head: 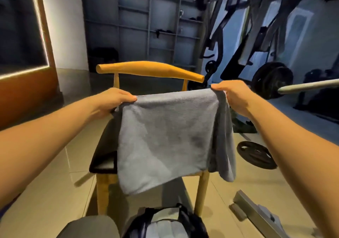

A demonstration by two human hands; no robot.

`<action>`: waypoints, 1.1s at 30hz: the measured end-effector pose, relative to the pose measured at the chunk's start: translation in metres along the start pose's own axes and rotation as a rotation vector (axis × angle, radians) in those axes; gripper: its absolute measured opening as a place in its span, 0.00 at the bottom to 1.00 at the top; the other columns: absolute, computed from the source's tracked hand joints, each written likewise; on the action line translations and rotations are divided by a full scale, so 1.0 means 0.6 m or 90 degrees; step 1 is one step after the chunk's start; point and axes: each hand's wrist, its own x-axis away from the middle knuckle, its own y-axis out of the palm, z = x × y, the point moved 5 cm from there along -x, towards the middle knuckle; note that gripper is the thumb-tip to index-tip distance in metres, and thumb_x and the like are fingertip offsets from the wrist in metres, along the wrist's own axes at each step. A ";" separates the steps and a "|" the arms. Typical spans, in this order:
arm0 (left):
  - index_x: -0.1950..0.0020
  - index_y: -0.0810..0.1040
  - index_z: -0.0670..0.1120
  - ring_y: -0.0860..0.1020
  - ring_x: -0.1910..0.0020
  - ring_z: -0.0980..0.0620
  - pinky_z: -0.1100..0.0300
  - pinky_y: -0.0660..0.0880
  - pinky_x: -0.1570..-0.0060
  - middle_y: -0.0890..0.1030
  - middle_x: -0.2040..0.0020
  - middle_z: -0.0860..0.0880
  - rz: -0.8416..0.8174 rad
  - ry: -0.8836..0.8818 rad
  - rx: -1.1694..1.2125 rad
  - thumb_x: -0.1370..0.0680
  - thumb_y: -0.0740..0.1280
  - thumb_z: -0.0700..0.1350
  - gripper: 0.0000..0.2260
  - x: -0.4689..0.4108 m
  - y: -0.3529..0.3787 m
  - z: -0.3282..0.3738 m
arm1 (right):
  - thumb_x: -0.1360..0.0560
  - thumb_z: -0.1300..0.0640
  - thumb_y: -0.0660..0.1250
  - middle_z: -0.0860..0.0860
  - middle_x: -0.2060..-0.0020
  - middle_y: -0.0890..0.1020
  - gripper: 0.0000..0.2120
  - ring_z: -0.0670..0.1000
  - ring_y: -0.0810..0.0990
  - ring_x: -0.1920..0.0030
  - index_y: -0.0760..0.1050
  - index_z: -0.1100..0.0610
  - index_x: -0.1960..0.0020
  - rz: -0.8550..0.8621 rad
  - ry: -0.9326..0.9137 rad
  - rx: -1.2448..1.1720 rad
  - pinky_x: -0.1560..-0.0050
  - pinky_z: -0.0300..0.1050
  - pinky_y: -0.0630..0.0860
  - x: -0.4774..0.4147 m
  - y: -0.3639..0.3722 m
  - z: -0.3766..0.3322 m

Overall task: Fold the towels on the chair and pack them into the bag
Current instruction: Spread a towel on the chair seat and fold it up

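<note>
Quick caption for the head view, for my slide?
Left hand and right hand hold a grey towel by its top corners over the wooden chair, bag below.

Dim interior, mixed lighting; a light strip (41,27) at upper left glows white with slight bloom; warm light falls on the forearms (36,146) and the tiled floor (55,192) in the lower half, while the upper right carries a cool blue cast; the towel (165,137) is evenly lit, with soft shading in its folds; the chair (104,146) seat lies in deep shadow; a pale sheen marks the barbell (308,86) at the right edge; wide-angle distortion swells the lower corners and tilts the shelving (146,17); overall detail is soft and smeared, most so in the background.
</note>
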 end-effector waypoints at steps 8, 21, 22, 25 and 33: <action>0.43 0.84 0.47 0.78 0.51 0.51 0.64 0.71 0.63 0.81 0.49 0.48 0.256 0.127 0.027 0.19 0.70 0.45 0.06 -0.072 -0.021 0.076 | 0.26 0.53 0.77 0.53 0.61 0.83 0.10 0.50 0.82 0.55 0.84 0.58 0.61 -0.043 -0.075 0.106 0.53 0.42 0.77 -0.112 0.087 -0.027; 0.49 0.87 0.46 0.81 0.50 0.50 0.57 0.79 0.49 0.85 0.52 0.46 0.021 0.160 -0.111 0.20 0.70 0.46 0.07 -0.130 0.038 0.131 | 0.26 0.51 0.76 0.52 0.60 0.86 0.10 0.48 0.83 0.59 0.85 0.56 0.62 -0.285 -0.137 0.105 0.59 0.42 0.79 -0.173 0.198 -0.069; 0.47 0.87 0.45 0.81 0.50 0.50 0.58 0.79 0.51 0.85 0.51 0.46 0.043 0.139 -0.094 0.20 0.70 0.45 0.07 -0.135 0.023 0.127 | 0.26 0.51 0.76 0.52 0.57 0.86 0.09 0.49 0.84 0.56 0.85 0.56 0.59 -0.312 -0.110 0.097 0.55 0.45 0.81 -0.176 0.197 -0.058; 0.47 0.85 0.44 0.79 0.51 0.51 0.60 0.75 0.58 0.82 0.51 0.47 0.102 0.062 -0.094 0.19 0.69 0.44 0.06 -0.147 -0.017 0.112 | 0.26 0.48 0.76 0.54 0.46 0.86 0.11 0.58 0.84 0.43 0.86 0.55 0.50 -0.325 -0.061 0.046 0.41 0.56 0.81 -0.186 0.182 -0.027; 0.36 0.74 0.43 0.77 0.44 0.43 0.45 0.77 0.41 0.78 0.44 0.42 0.202 -0.154 -0.016 0.20 0.71 0.46 0.15 -0.183 -0.053 0.034 | 0.25 0.56 0.74 0.57 0.56 0.85 0.06 0.54 0.82 0.54 0.85 0.59 0.57 -0.415 0.049 0.211 0.53 0.46 0.78 -0.178 0.132 0.082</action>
